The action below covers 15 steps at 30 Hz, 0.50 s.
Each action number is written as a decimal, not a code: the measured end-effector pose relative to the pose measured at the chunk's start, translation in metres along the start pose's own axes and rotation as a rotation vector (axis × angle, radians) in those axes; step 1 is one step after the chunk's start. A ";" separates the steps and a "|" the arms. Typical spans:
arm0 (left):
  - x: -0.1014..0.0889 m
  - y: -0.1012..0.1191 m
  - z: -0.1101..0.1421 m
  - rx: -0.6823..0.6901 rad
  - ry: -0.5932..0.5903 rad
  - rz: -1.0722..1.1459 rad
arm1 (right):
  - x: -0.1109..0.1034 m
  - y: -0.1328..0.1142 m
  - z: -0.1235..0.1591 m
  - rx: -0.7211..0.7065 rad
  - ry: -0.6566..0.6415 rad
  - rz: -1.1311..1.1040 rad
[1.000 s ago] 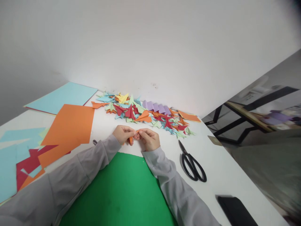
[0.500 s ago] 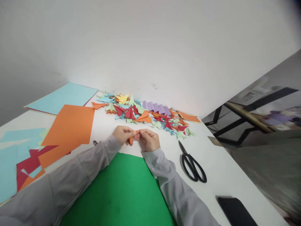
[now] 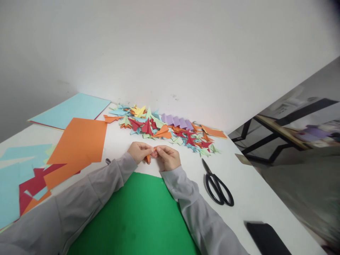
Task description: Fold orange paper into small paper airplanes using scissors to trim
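Both grips are closed on a small folded piece of orange paper (image 3: pixel 148 159) — the left hand (image 3: pixel 139 151) and right hand (image 3: pixel 170 157) pinch it, thumbs close together — just beyond the green mat (image 3: pixel 130 216), in from the back edge of the counter (image 3: pixel 191 177), where folded paper shapes (image 3: pixel 147 127) lie heaped. For a crisp crease, align the layers, steady one side and press firmly along the fold. No brand, label or writing is legible.
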<state>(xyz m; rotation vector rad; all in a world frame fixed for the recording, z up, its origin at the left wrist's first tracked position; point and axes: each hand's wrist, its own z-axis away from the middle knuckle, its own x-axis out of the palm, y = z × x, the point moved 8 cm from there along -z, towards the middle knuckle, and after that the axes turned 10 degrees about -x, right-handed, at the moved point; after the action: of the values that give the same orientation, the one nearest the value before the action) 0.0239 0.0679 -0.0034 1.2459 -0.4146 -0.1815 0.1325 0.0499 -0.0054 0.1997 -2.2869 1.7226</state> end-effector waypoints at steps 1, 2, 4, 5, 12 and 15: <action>0.001 0.001 0.001 0.001 -0.001 -0.010 | 0.000 0.000 0.000 0.000 0.000 -0.006; 0.001 0.002 0.001 0.003 -0.005 -0.019 | 0.000 0.000 0.000 0.000 -0.001 -0.012; 0.003 0.004 0.002 0.004 -0.009 -0.031 | 0.001 0.000 0.000 0.000 -0.007 -0.027; 0.003 0.004 0.002 0.001 -0.005 -0.033 | 0.001 0.000 -0.001 0.000 -0.010 -0.036; 0.003 0.001 0.002 -0.006 -0.006 -0.017 | -0.002 -0.001 -0.001 -0.029 0.030 0.044; 0.005 0.002 0.003 0.011 -0.020 -0.054 | -0.001 -0.002 0.000 -0.033 0.034 0.078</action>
<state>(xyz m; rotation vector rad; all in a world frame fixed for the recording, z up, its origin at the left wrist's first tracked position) 0.0266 0.0638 0.0000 1.2675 -0.3995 -0.2378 0.1345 0.0491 -0.0037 0.0753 -2.3263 1.7100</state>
